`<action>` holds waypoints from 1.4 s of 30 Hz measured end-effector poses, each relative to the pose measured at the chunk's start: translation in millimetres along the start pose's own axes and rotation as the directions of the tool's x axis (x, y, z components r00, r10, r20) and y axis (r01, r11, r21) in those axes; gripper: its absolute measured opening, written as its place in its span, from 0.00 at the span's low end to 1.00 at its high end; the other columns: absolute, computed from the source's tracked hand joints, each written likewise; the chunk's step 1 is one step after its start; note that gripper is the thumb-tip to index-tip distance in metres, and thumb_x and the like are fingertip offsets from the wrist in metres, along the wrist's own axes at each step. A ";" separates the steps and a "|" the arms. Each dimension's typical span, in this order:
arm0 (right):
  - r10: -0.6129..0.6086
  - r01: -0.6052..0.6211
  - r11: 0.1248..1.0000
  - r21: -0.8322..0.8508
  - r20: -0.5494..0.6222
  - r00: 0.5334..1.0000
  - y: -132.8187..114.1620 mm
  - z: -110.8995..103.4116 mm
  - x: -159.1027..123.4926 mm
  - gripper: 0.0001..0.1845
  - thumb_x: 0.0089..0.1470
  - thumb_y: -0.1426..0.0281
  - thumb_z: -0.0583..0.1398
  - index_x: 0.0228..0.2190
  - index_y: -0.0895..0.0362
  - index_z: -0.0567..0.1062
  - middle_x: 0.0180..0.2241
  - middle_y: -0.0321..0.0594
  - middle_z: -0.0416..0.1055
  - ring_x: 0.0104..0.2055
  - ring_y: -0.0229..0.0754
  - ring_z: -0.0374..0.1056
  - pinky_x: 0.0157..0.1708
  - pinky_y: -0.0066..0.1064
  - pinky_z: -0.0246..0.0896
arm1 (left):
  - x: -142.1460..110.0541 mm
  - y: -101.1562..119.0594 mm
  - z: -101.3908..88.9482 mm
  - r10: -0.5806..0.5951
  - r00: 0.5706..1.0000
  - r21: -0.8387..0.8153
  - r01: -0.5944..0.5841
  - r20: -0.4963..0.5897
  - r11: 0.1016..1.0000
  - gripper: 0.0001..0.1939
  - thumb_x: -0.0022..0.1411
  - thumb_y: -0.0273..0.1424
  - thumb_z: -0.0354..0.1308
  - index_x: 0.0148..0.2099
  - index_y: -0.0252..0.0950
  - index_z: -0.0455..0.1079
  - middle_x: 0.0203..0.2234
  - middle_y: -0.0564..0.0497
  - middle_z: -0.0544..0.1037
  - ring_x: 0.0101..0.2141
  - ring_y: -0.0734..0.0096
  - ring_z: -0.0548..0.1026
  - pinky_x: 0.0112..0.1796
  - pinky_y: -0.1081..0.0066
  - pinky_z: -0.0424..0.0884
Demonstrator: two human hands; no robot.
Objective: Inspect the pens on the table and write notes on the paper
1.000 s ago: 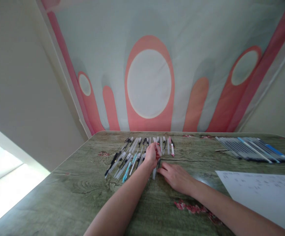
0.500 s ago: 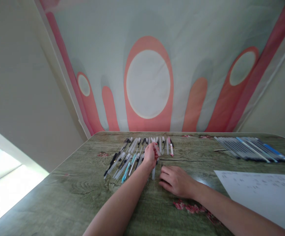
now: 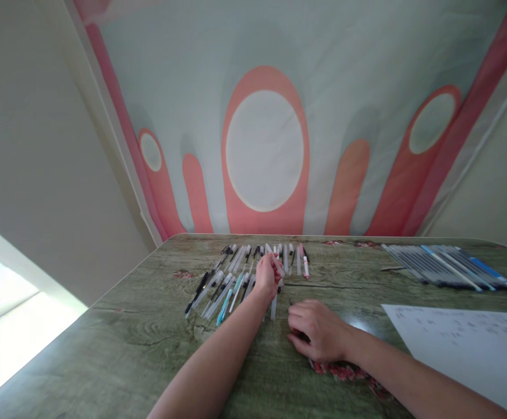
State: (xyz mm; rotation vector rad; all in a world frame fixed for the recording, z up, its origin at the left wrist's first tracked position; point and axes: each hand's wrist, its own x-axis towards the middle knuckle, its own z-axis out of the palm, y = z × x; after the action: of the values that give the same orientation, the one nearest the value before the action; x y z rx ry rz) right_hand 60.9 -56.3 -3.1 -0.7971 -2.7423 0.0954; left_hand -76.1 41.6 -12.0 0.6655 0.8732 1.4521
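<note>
A translucent pen barrel (image 3: 277, 265) slants up and away from the fingers of my left hand (image 3: 267, 276), which is closed on it over the right part of the pen rows. Nearer to me, my right hand (image 3: 316, 330) rests low by the tabletop with curled fingers. A thin dark tip, like that of a pen refill (image 3: 291, 302), pokes out past its knuckles; the rest is hidden in the hand. Left of my left forearm lie clear pen parts (image 3: 213, 286) with black pieces among them, and a turquoise pen (image 3: 224, 306). A pink-and-white pen (image 3: 306, 267) lies beyond my right hand.
At the right back of the wood-patterned table (image 3: 148, 343), several grey and blue pens (image 3: 449, 266) lie side by side. A white sheet with faint writing (image 3: 467, 343) lies in front of them, beside my right forearm. A wall with pink shapes stands behind the table.
My right hand has drawn back toward me and slightly right, away from the pen parts, its fingers curling in. The pen barrel in my left hand has tilted; that hand stays nearly in place.
</note>
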 end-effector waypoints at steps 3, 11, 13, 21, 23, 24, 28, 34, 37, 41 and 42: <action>0.110 -0.110 0.994 0.020 -0.010 0.994 -1.0 -0.9 0.0 0.06 0.50 0.68 0.51 0.28 0.56 0.66 0.28 0.37 0.67 0.32 0.39 0.62 0.31 0.30 0.49 | 0.0 0.6 0.5 0.039 0.999 -0.003 -0.039 -0.030 0.999 0.12 0.50 0.37 0.52 0.33 0.34 0.60 0.14 0.59 0.62 0.11 0.85 0.53 0.14 0.81 0.43; 0.364 -0.363 0.931 0.044 -0.016 0.931 -2.7 -3.2 3.5 0.11 0.50 0.73 0.51 0.38 0.56 0.65 0.36 0.41 0.68 0.36 0.41 0.65 0.33 0.30 0.54 | 0.0 -1.4 0.3 0.246 0.964 0.087 -0.238 -0.105 0.967 0.15 0.53 0.43 0.51 0.33 0.36 0.56 0.15 0.59 0.63 0.12 0.83 0.58 0.16 0.79 0.51; 0.438 -0.438 0.899 -0.002 0.001 0.899 -2.4 -6.1 3.9 0.12 0.49 0.76 0.51 0.38 0.57 0.65 0.34 0.42 0.69 0.34 0.42 0.67 0.32 0.30 0.54 | 0.1 -3.5 -0.3 0.297 0.950 0.127 -0.285 -0.096 0.950 0.15 0.53 0.43 0.50 0.33 0.36 0.56 0.16 0.58 0.64 0.13 0.82 0.60 0.16 0.79 0.54; 0.491 -0.489 0.870 -0.058 0.010 0.871 12.2 -6.9 1.0 0.10 0.43 0.78 0.53 0.30 0.58 0.69 0.29 0.42 0.70 0.34 0.44 0.67 0.32 0.30 0.55 | -0.6 -7.5 0.2 0.376 0.924 0.197 -0.357 -0.073 0.913 0.14 0.55 0.42 0.49 0.35 0.36 0.54 0.20 0.56 0.67 0.19 0.79 0.65 0.23 0.77 0.63; 0.500 -0.500 0.866 -0.018 -0.031 0.866 21.2 -4.4 1.0 0.08 0.44 0.77 0.53 0.28 0.57 0.70 0.29 0.41 0.69 0.34 0.41 0.67 0.32 0.29 0.55 | -1.0 -7.0 0.4 0.369 0.926 0.192 -0.349 -0.078 0.917 0.14 0.55 0.42 0.49 0.35 0.36 0.54 0.21 0.55 0.67 0.20 0.78 0.67 0.24 0.76 0.64; 0.503 -0.503 0.864 0.014 -0.065 0.862 26.2 -3.8 1.2 0.08 0.45 0.77 0.52 0.28 0.57 0.71 0.30 0.40 0.69 0.33 0.40 0.66 0.32 0.28 0.55 | -1.2 -6.7 0.5 0.362 0.929 0.189 -0.343 -0.080 0.920 0.14 0.55 0.42 0.49 0.35 0.37 0.54 0.21 0.55 0.68 0.21 0.77 0.67 0.25 0.75 0.64; 0.477 -0.441 0.879 0.182 -0.280 0.833 45.3 -6.2 1.0 0.12 0.49 0.76 0.50 0.33 0.57 0.71 0.33 0.40 0.68 0.32 0.38 0.65 0.33 0.28 0.58 | -1.9 -6.4 1.2 0.349 0.933 0.177 -0.330 -0.084 0.927 0.14 0.56 0.42 0.48 0.36 0.37 0.54 0.22 0.54 0.69 0.21 0.76 0.69 0.26 0.74 0.65; 0.403 -0.320 0.913 0.251 -0.455 0.794 63.4 -11.8 -3.8 0.12 0.54 0.71 0.49 0.37 0.55 0.71 0.36 0.41 0.68 0.34 0.39 0.66 0.35 0.30 0.61 | -2.9 -10.4 2.5 0.339 0.938 0.170 -0.322 -0.077 0.931 0.15 0.56 0.43 0.48 0.35 0.36 0.54 0.22 0.54 0.69 0.21 0.78 0.68 0.26 0.74 0.66; 0.410 -0.347 0.912 0.219 -0.467 0.784 66.7 -10.2 -5.7 0.12 0.54 0.70 0.49 0.37 0.54 0.71 0.36 0.41 0.69 0.35 0.40 0.67 0.36 0.31 0.61 | -3.7 -12.1 3.3 0.334 0.941 0.162 -0.322 -0.055 0.933 0.15 0.56 0.43 0.48 0.35 0.36 0.54 0.22 0.54 0.69 0.21 0.77 0.68 0.26 0.74 0.66; 0.418 -0.371 0.908 0.193 -0.461 0.783 66.1 -8.8 -6.8 0.12 0.55 0.70 0.49 0.36 0.54 0.71 0.37 0.40 0.69 0.35 0.39 0.67 0.36 0.30 0.61 | -2.6 -11.5 2.3 0.356 0.933 0.168 -0.344 -0.046 0.924 0.14 0.56 0.43 0.47 0.35 0.36 0.54 0.22 0.54 0.69 0.21 0.78 0.68 0.26 0.74 0.66; 0.420 -0.378 0.907 0.186 -0.462 0.781 65.4 -8.9 -6.9 0.12 0.55 0.70 0.49 0.36 0.54 0.71 0.37 0.40 0.69 0.35 0.39 0.67 0.36 0.30 0.61 | -1.9 -11.0 1.7 0.360 0.932 0.172 -0.347 -0.050 0.922 0.14 0.56 0.42 0.47 0.35 0.36 0.54 0.23 0.54 0.69 0.21 0.78 0.68 0.26 0.74 0.66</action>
State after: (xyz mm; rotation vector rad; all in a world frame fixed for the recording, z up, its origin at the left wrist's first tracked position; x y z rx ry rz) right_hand 102.8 -4.8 -5.5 -1.1844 -2.0430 0.0777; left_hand -68.4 39.4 -20.0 0.9281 0.9751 1.7536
